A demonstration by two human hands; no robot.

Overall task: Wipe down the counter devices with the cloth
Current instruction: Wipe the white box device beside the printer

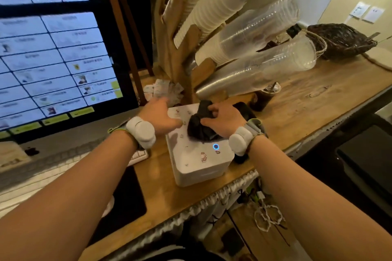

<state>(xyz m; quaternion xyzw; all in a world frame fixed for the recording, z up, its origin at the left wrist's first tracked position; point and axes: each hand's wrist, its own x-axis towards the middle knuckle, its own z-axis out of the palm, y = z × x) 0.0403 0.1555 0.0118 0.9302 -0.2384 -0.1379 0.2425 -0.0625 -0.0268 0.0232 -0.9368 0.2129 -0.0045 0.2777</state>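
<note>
Black scrunched-up cloth (200, 125) on top of the white square plastic box with little stickers (197, 159), toward its far side. Gripped in the right hand (222, 119), fingers curled round the bunch and pushing it down on the lid. Left hand (161, 115) resting on the far left corner of that same box, thumb stretched across the top, fingers mostly straight and a bit blurry, holding nothing. Probably keeping the box from sliding.

Small round blue light (215, 146) glowing on the near right part of the lid. Just behind the box on the right, a flat black gadget (244, 110), partly hidden by the right hand. A little further back, a dark iced drink in a clear cup (265, 97). Left of the box, a big bright screen full of menu tiles (53, 59) and a white keyboard (63, 167). Above and behind the box, long stacks of clear plastic cups (265, 48). All on a brown wooden counter (307, 95).

Looks like the middle of the job. Box lid being wiped right now. Near part of the lid and the sides likely left to do. Then maybe the black gadget, screen and keyboard. No way to tell if any of those are clean already.
</note>
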